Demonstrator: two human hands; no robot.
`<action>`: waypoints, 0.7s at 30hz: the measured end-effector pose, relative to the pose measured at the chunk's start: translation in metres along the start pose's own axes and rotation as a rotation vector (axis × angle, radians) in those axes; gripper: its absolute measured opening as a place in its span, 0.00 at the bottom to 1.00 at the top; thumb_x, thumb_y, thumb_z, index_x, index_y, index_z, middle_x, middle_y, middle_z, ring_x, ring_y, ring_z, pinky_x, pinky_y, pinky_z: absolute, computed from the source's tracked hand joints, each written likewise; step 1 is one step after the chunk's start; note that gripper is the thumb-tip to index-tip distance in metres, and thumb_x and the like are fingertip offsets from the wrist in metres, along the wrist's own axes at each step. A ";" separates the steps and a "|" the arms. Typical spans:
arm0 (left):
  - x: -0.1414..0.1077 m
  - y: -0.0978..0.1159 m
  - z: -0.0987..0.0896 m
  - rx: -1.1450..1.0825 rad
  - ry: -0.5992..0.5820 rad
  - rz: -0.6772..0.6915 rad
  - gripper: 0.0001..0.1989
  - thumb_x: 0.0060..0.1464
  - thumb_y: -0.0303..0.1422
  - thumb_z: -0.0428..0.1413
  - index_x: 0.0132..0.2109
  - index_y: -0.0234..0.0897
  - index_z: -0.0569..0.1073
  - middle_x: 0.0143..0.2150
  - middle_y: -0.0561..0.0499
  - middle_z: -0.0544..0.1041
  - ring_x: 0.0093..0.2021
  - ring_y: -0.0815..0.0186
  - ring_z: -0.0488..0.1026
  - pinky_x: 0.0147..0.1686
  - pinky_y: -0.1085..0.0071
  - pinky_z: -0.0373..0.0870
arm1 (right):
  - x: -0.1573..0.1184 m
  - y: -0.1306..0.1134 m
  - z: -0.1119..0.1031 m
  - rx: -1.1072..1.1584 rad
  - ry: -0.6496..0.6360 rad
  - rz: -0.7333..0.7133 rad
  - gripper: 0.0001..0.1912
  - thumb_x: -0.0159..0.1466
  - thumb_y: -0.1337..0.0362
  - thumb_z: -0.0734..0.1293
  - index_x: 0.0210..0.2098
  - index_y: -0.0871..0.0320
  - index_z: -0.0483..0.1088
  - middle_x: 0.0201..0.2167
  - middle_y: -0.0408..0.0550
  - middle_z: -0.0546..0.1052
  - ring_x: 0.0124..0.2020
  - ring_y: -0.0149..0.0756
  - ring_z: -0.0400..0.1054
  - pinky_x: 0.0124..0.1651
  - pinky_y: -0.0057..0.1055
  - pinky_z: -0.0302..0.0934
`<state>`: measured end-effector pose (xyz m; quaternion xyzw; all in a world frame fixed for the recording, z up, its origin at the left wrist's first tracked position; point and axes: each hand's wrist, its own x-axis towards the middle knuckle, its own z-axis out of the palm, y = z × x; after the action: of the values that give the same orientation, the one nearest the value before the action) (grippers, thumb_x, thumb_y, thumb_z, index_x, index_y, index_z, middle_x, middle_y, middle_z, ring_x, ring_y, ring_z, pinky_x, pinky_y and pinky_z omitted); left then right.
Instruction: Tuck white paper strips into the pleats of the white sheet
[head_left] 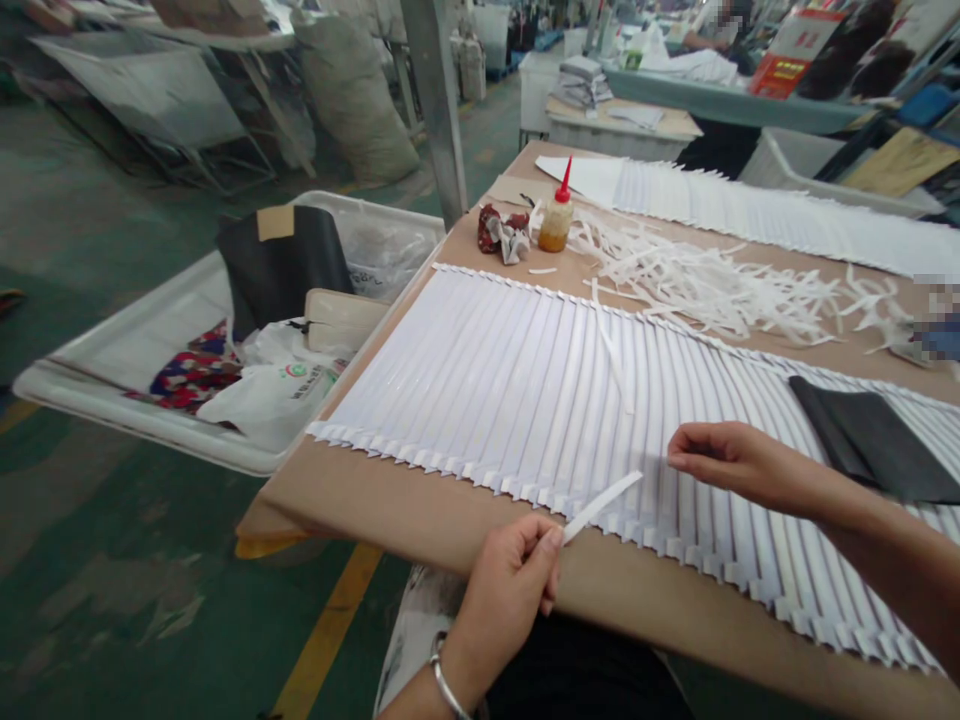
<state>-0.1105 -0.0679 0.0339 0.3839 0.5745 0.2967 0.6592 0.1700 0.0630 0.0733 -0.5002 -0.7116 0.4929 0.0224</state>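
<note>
Near the table's front edge, my left hand point(517, 565) pinches one end of a narrow white strip point(604, 505), which points up and to the right. My right hand point(716, 455) hovers over the overlapping white pieces point(525, 380), its fingers curled together; whether anything is between the fingertips is hidden. Those pieces lie in a long fanned row across the brown-covered table point(390, 505). A loose white strip point(615, 350) rests across the row, beyond my hands. Folded black material point(874, 440) lies on the row under and behind my right forearm.
Behind the row lie a tangled heap of white strips point(697, 280), a red-tipped bottle of amber liquid point(555, 215) and a crumpled cloth point(502, 235). A second row of white pieces point(750, 205) runs farther back. Left of the table stands a white bin point(142, 440) beside a metal post point(437, 110).
</note>
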 end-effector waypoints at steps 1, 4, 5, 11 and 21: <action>0.000 0.001 0.002 0.004 -0.011 -0.007 0.19 0.62 0.47 0.50 0.33 0.35 0.67 0.20 0.58 0.65 0.18 0.73 0.60 0.22 0.77 0.57 | -0.002 0.002 0.000 0.003 0.016 0.002 0.21 0.67 0.46 0.62 0.32 0.57 0.70 0.26 0.43 0.70 0.29 0.33 0.63 0.32 0.30 0.56; 0.002 0.004 0.012 0.028 -0.046 -0.024 0.19 0.62 0.48 0.50 0.33 0.35 0.68 0.19 0.58 0.65 0.19 0.73 0.61 0.22 0.76 0.58 | -0.009 -0.005 0.011 -0.093 0.104 -0.050 0.18 0.69 0.49 0.60 0.35 0.57 0.71 0.29 0.45 0.72 0.30 0.34 0.65 0.33 0.30 0.58; 0.002 0.006 0.016 0.037 -0.057 -0.028 0.19 0.62 0.48 0.50 0.33 0.35 0.68 0.19 0.58 0.65 0.19 0.73 0.61 0.22 0.76 0.58 | -0.011 -0.011 0.019 -0.124 0.136 -0.101 0.16 0.70 0.51 0.60 0.39 0.56 0.72 0.34 0.47 0.75 0.34 0.35 0.68 0.37 0.31 0.60; 0.004 0.002 0.028 0.020 -0.136 0.023 0.20 0.63 0.46 0.50 0.38 0.33 0.73 0.20 0.57 0.66 0.20 0.72 0.61 0.23 0.76 0.58 | -0.024 -0.031 0.056 -0.240 -0.059 -0.233 0.13 0.72 0.59 0.58 0.45 0.53 0.73 0.41 0.48 0.78 0.41 0.37 0.73 0.43 0.31 0.63; 0.004 -0.012 0.007 0.300 0.082 0.216 0.20 0.66 0.46 0.46 0.42 0.35 0.75 0.26 0.53 0.70 0.29 0.66 0.69 0.32 0.71 0.62 | 0.024 0.023 -0.055 -0.648 0.246 -0.131 0.18 0.70 0.53 0.59 0.45 0.51 0.79 0.48 0.51 0.79 0.43 0.45 0.75 0.47 0.40 0.66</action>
<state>-0.1032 -0.0720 0.0223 0.5248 0.5942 0.2923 0.5349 0.2030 0.1182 0.0736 -0.4902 -0.8536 0.1750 -0.0204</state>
